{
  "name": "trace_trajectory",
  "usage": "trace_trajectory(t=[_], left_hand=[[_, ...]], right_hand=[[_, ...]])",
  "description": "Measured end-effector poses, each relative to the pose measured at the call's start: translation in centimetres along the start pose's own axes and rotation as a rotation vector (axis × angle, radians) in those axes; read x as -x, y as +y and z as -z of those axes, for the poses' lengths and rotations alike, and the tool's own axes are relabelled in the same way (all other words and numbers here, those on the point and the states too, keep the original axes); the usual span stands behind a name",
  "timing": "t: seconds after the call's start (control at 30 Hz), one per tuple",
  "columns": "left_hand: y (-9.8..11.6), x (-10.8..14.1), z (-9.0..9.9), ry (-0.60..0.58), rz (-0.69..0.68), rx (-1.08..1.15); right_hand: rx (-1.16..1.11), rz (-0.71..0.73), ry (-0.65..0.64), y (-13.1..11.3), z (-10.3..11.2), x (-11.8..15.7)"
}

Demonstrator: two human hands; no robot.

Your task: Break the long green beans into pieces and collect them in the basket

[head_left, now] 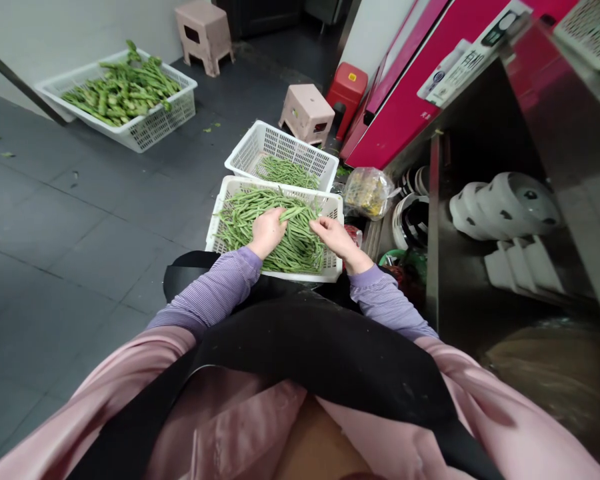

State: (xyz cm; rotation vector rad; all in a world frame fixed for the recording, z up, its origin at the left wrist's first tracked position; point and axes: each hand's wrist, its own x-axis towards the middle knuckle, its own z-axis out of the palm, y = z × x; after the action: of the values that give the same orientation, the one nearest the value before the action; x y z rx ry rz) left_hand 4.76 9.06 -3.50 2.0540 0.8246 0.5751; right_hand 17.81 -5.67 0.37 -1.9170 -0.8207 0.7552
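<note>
Clock centred on near basket (213,227), twelve straight ahead. Basket (167,119) of green stalks (115,97), ten o'clock; pink stool (207,30), eleven; left hand (269,232), over near basket, clamped on a few green beans (294,213); bean heap (293,252), centre, inside near basket; second basket (245,157), fewer beans, twelve, just beyond; right hand (334,237), at heap's right edge, fingers curled, cannot tell whether gripping; plastic bag (367,192), two; white dishes (503,205), three.

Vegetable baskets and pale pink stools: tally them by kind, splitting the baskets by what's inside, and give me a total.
White baskets of green beans: 2
White basket of thick green stalks: 1
Pale pink stools: 2
Total: 5
</note>
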Motion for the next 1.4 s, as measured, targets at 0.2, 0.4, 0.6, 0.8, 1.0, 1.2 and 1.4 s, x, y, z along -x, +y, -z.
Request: trace_trajectory(t=[0.2, 0.4, 0.6, 0.8, 1.0, 1.2, 1.4], left_hand=[[-0.4, -0.1, -0.3, 0.004, 0.002, 0.035], [-0.8, -0.6, -1.0, 0.032, 0.107, 0.325], [-0.7, -0.2, -1.2, -0.123, -0.129, 0.088], [-2.0, -0.5, -1.6, -0.368, -0.399, 0.029], [-2.4, -2.3, -0.2, -0.047, -0.191, 0.266], [-0.2, -2.0, 0.8, -0.094, 0.373, 0.839], [1.0, -1.5, 1.3, -0.183, 0.416, 1.023]], right_hand=[[0.156, 0.182, 0.14, 0.3, -1.0, 0.8], [-0.267, 0.131, 0.404, 0.9, 1.3, -0.2], [-0.403, -0.273, -0.051, 2.3, 1.4, -0.5], [-0.853, -0.411, -0.357, 2.0, -1.6, 1.0], [-0.776, -0.19, -0.261, 2.0, -0.3, 1.7], [-0.734, -0.063, -0.292, 2.6, -0.6, 2.2], [-0.641, -0.124, -0.435, 2.7, -1.5, 2.5]])
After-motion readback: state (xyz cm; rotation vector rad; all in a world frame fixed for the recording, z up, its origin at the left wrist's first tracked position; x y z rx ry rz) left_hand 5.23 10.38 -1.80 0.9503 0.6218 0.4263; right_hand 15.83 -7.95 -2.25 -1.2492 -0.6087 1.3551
